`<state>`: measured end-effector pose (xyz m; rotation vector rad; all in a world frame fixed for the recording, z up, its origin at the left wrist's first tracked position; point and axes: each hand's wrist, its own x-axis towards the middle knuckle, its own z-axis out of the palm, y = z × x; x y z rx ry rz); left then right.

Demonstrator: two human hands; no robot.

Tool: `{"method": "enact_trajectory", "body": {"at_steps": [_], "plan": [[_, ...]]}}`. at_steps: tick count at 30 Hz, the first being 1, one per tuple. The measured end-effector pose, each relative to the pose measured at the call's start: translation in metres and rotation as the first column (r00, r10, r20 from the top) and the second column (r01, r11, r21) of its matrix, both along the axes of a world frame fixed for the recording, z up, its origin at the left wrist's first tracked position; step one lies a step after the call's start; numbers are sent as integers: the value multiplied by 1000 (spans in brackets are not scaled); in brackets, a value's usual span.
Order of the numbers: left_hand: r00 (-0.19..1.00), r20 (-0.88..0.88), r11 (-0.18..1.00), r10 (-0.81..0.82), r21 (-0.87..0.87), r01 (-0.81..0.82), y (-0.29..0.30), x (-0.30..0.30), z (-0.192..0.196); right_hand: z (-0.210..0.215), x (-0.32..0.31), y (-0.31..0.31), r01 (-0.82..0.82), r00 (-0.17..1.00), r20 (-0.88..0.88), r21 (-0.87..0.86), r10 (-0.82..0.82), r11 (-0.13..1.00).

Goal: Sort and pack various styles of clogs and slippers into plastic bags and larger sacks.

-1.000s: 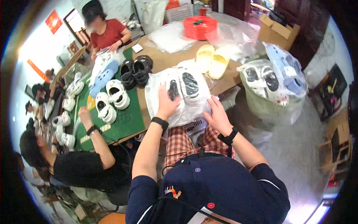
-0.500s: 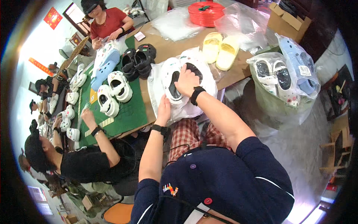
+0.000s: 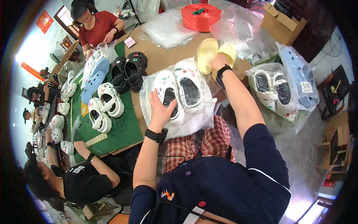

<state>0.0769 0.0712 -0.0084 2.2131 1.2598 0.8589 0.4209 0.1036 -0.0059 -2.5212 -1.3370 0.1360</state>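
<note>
A clear plastic bag [image 3: 201,123] holding a pair of white clogs [image 3: 179,89] lies on the brown table [image 3: 164,59] in front of me. My left hand [image 3: 160,106] presses flat on the bag over the left white clog. My right hand [image 3: 220,61] reaches far forward and rests on a pair of pale yellow clogs [image 3: 209,54] beyond the bag; its fingers are partly hidden, so the grip is unclear.
A green mat [image 3: 123,130] at left carries white clogs [image 3: 104,106], black clogs [image 3: 128,71] and a blue pair [image 3: 95,80]. Bagged clogs [image 3: 283,89] are piled at right. A red spool [image 3: 201,16], loose plastic bags and a cardboard box [image 3: 283,24] lie behind. Two people work at left.
My right hand has left the bagged white clogs and moved forward to the yellow clogs. My left hand has shifted up onto the bag.
</note>
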Motion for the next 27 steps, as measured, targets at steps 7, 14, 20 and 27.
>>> {"method": "enact_trajectory", "body": {"at_steps": [7,14,20,27], "plan": [[998,-13,998,66,-2,-66,4,-1,-17,-39,18,59,-34,952,269,-380,146,924],[992,107,989,66,-136,-51,22,0,-26,-42,62,44,16,998,60,21,-17,1000],[991,64,993,114,31,-116,70,-33,-20,28,48,13,-262,965,-50,-225,257,939],[993,22,975,119,-189,-113,87,-43,-6,96,-142,-75,-555,819,-162,23,551,831]]}}
